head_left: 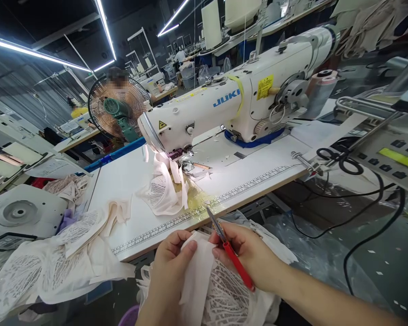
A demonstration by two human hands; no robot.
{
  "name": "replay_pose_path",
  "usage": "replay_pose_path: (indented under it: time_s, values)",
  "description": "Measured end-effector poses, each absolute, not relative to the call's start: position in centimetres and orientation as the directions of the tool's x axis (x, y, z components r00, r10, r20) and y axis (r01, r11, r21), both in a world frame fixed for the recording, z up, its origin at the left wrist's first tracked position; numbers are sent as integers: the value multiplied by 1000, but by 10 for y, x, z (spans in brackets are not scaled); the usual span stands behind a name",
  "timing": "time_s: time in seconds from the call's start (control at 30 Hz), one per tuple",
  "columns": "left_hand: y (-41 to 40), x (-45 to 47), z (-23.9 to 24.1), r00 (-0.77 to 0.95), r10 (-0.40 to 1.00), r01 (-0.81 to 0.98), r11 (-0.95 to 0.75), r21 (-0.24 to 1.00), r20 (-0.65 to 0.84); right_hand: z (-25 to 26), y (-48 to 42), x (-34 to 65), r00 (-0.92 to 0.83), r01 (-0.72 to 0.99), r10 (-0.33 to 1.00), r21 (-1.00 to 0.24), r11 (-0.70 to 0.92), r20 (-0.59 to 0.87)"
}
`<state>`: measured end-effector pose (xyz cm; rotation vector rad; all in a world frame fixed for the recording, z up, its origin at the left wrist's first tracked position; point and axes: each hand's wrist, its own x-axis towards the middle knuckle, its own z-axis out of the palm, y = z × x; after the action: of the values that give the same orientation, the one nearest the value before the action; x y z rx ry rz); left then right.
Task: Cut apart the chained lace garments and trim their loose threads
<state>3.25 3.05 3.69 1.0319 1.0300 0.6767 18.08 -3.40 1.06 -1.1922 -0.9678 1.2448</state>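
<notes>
My left hand (pixel 172 260) is closed, thumb and fingers pinching the upper edge of a pale lace bra piece (pixel 199 267) below the table's front edge. In my right hand (pixel 246 251) are small scissors (pixel 236 265) with red handles, their blades pointing up and away. My right fingertips also touch the top of the fabric. A second pale lace bra piece (pixel 161 192) lies under the needle area of a white JUKI sewing machine (pixel 204 113). Part of the held fabric is hidden behind my hands.
More lace pieces (pixel 59 253) hang over the table's left side. A printed ruler (pixel 177 222) runs along the white table's (pixel 115 181) front edge. Black-handled scissors (pixel 340 158) hang beside a control panel (pixel 394 158) at right. A fan (pixel 119 108) stands behind, with a person beyond it.
</notes>
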Motion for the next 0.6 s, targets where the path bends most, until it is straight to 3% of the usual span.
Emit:
replay_pose_path:
  time_s: [0.2,0.33,0.43,0.5,0.6]
  values:
    - [33,31,38,384,850,6,389,921,-361,13,-35,190,81,-189,988,-975,-117,-134]
    - [35,30,41,358,872,5,355,935,-333,18,-38,214,-22,66,995,-993,-98,-99]
    - [36,29,40,355,873,2,357,934,-335,19,-42,235,-185,298,983,-953,61,4]
    - [38,27,37,369,871,13,345,939,-325,14,-46,242,-313,348,949,-926,149,35]
    - [42,23,30,418,865,65,274,959,-276,1,-51,244,-389,379,921,-914,145,-15]
